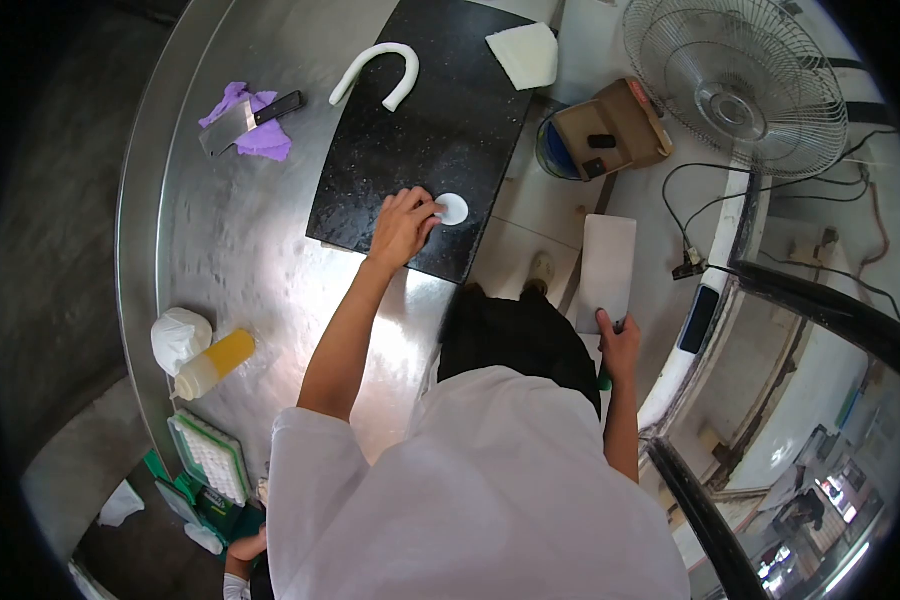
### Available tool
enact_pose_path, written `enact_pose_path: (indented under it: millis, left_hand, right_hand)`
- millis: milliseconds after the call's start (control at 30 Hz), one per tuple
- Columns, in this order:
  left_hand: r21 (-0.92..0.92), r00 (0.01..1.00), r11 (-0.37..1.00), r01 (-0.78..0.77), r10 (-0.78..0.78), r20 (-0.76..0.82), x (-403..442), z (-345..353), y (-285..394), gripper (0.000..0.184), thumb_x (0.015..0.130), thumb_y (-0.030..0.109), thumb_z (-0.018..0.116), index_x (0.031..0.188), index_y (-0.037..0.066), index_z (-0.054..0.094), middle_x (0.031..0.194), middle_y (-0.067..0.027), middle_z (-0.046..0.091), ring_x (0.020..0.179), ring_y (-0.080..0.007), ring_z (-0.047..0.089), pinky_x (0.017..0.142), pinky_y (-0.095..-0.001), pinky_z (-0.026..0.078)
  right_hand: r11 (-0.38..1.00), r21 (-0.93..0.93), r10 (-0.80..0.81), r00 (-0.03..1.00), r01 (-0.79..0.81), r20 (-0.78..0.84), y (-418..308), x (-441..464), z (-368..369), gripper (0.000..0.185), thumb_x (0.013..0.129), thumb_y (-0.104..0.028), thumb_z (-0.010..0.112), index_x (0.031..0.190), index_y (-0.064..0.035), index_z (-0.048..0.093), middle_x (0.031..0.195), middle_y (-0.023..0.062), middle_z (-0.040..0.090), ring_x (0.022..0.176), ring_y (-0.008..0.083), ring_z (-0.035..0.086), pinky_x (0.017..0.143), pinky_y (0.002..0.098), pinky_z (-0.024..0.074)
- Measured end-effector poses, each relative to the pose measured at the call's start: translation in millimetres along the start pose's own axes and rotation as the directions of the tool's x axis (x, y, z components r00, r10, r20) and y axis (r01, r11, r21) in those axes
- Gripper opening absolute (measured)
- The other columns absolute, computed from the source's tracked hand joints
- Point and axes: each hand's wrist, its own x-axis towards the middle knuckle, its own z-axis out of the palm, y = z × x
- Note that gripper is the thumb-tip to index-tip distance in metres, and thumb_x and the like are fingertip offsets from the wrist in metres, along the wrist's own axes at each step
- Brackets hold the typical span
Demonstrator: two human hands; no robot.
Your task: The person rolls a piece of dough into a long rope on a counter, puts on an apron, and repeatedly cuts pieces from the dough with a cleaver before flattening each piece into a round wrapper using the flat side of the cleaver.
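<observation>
My left hand (402, 230) is over the near part of a black board (425, 125), its fingers pinched at the left edge of a small, round, flat white disc (453, 209). Off to the board's right, my right hand (620, 348) grips a wide-bladed cleaver (608, 265) by its handle, partly hidden by the fingers; a bit of green shows there. A white dough-like roll (402, 62), bent into a hook, lies across the board's far left edge. At the far right corner of the board rests a folded pale cloth (525, 55).
Left on the steel table (240, 220) lie a purple cloth (270, 140) with a black-handled scraper (232, 128), a white bundle (180, 340), a yellow bottle (215, 363) and a tray of white pieces (210, 457). Another person's hand (248, 545) shows below. Right: open box (610, 130), fan (735, 105).
</observation>
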Motion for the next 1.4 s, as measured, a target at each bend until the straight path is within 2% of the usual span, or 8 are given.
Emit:
enact_pose_path:
  millis: [633,800,1000,1067,1133,1167,1367,1400]
  left_hand:
    - [0.018,0.998,1.0,-0.011,0.01,0.068,2.4,-3.0,-2.3,0.015,0.085,0.012,0.073,0.099,0.013,0.069,0.101,-0.0044,0.06,0.096,-0.0256,0.058,0.08,-0.0386,0.041]
    - [0.041,0.998,0.999,-0.017,0.015,0.065,2.8,-1.7,-0.2,0.011,0.084,0.01,0.073,0.095,0.012,0.07,0.098,-0.0044,0.06,0.095,-0.0257,0.059,0.08,-0.0392,0.042]
    - [0.095,0.972,0.986,0.138,-0.154,0.177,16.5,-2.1,5.3,0.007,0.086,0.007,0.068,0.088,0.013,0.066,0.095,-0.0043,0.059,0.097,-0.0268,0.06,0.08,-0.0435,0.043]
    - [0.008,0.959,0.985,0.172,-0.169,0.226,21.2,-4.0,0.0,0.005,0.087,0.007,0.066,0.09,0.011,0.065,0.095,-0.0075,0.061,0.095,-0.0294,0.062,0.08,-0.0432,0.045]
    - [-0.154,0.959,0.957,0.246,-0.217,0.181,24.1,-5.3,-11.6,0.003,0.088,0.007,0.066,0.091,0.008,0.064,0.095,-0.0095,0.062,0.094,-0.0303,0.062,0.081,-0.0416,0.047]
    - [-0.316,0.95,0.897,0.308,-0.276,0.144,23.4,-6.8,-17.6,0.003,0.089,0.007,0.065,0.092,0.006,0.064,0.096,-0.0114,0.063,0.093,-0.0313,0.063,0.082,-0.04,0.048]
    - [-0.496,0.881,0.764,0.413,-0.473,0.005,9.2,-36.3,-31.6,0.02,0.105,0.019,0.05,0.095,0.002,0.055,0.085,-0.0076,0.057,0.08,-0.0154,0.058,0.077,-0.0293,0.047]
    - [-0.566,0.872,0.738,0.369,-0.485,-0.064,6.7,-47.3,-32.3,0.023,0.106,0.02,0.05,0.093,0.002,0.055,0.085,-0.0066,0.057,0.079,-0.0146,0.056,0.076,-0.0288,0.046]
  right_hand:
    - [1.0,0.0,-0.028,0.999,0.028,0.015,-9.3,7.5,7.6,0.04,0.091,-0.033,0.077,0.079,-0.0033,0.053,0.056,0.0023,0.051,0.045,0.0114,0.05,0.043,0.0293,0.0418]
    - [0.999,-0.035,0.021,0.999,-0.019,0.045,-9.9,10.0,5.6,0.041,0.09,-0.036,0.077,0.088,0.0014,0.061,0.063,0.0062,0.059,0.051,0.0139,0.055,0.049,0.0316,0.0451]
    - [0.998,-0.061,0.014,0.997,-0.01,0.075,-11.7,11.3,9.5,0.038,0.09,-0.035,0.077,0.093,0.0011,0.064,0.065,0.0063,0.06,0.053,0.0141,0.056,0.051,0.032,0.0451]
    - [0.999,-0.037,0.017,0.996,-0.014,0.087,-12.9,11.8,11.3,0.038,0.09,-0.035,0.077,0.095,0.0009,0.065,0.065,0.0063,0.061,0.054,0.0142,0.056,0.052,0.0319,0.045]
    - [0.994,-0.024,-0.105,0.993,0.107,0.055,-7.3,13.8,15.1,0.049,0.089,-0.038,0.079,0.073,-0.004,0.048,0.057,0.0039,0.052,0.048,0.0122,0.052,0.045,0.0305,0.0431]
    - [0.994,-0.021,-0.104,0.993,0.106,0.051,-4.3,14.2,15.2,0.049,0.089,-0.038,0.079,0.073,-0.004,0.048,0.057,0.0039,0.052,0.048,0.0122,0.052,0.045,0.0305,0.0431]
    - [0.996,0.056,-0.069,0.993,0.064,0.094,-1.9,13.2,16.0,0.047,0.089,-0.039,0.078,0.075,-0.0026,0.051,0.059,0.0046,0.054,0.049,0.0132,0.054,0.047,0.0316,0.0442]
    - [0.998,-0.05,-0.027,0.996,0.031,0.085,-0.7,13.0,13.2,0.041,0.09,-0.038,0.077,0.088,-0.0009,0.059,0.063,0.0053,0.058,0.051,0.0135,0.054,0.049,0.0318,0.0441]
